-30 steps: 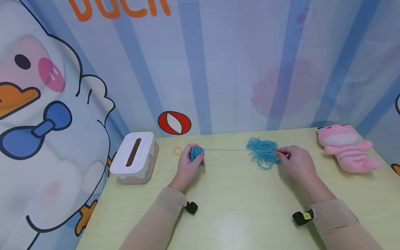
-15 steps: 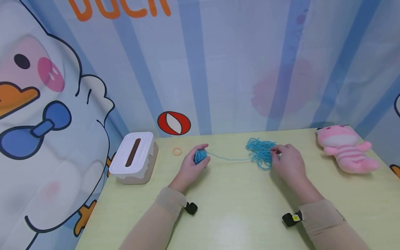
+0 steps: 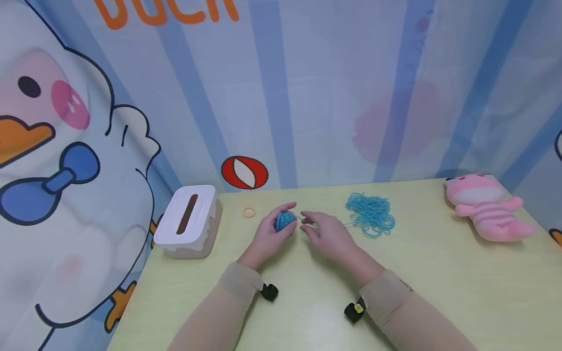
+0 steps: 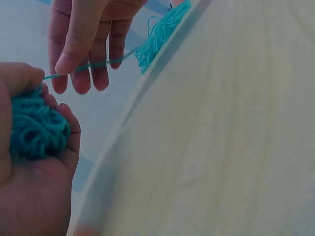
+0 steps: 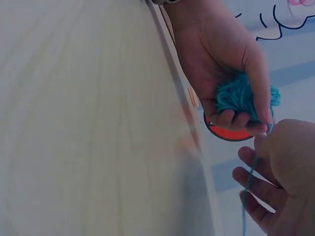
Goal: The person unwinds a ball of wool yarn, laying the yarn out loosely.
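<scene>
The head view showed the left hand (image 3: 269, 234) cupped round the ball of yarn (image 3: 285, 221), its fingers half curled, while just to its right the right hand (image 3: 330, 237) pinched the strand (image 4: 84, 67) between thumb and forefinger, its other fingers loosely parted. The strand ran sideways, its long line going from the ball through the right hand and out past it. Farther off, it led into the loose pile (image 3: 371, 214), which lay to the right of both hands and slightly beyond them, nearer the right one.
</scene>
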Motion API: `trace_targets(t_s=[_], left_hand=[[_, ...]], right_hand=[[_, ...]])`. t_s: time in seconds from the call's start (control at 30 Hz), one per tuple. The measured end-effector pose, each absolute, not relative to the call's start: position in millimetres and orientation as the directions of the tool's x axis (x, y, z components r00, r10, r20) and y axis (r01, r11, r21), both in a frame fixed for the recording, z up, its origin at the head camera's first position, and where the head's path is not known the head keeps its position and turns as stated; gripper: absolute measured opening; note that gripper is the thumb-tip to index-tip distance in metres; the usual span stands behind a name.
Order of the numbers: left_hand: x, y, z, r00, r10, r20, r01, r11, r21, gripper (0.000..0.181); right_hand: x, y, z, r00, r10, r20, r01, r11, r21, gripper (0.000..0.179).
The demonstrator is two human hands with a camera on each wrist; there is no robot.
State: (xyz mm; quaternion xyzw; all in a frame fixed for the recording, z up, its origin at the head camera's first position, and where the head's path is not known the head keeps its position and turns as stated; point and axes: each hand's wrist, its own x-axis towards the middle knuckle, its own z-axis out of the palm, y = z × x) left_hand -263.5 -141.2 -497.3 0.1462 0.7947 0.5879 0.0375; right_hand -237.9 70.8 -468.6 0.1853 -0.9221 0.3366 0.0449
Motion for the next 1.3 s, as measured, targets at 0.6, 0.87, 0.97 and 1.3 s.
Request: trace_targets(t_s=[0.6,0.87,0.97,1.3], left_hand=[[-264,-142,-498,-0.984,0.123,0.126,0.154,0.254,0.955,0.033],[-263,-142,-495,-0.969,0.219,0.116,0.129,0.045,0.991,0.042],[-262,-141,-495,-0.965,0.242,0.106,0.107,-0.006,0.994,0.041],[-266,-143,-501,-0.978,0.160,0.133,0.147,0.077,0.986,0.044]], right_hand=[[-229,125,-457,-0.931,-0.167,0.325,-0.341,0.714,-0.611,0.024],[-227,174,-456,-0.925,-0.081,0.371,-0.308,0.733,-0.606,0.025],[-225,191,-455,-0.938,-0.042,0.343,-0.259,0.743,-0.617,0.026],[-227,241,-472,-0.961,0.039,0.272,-0.137,0.791,-0.596,0.032]])
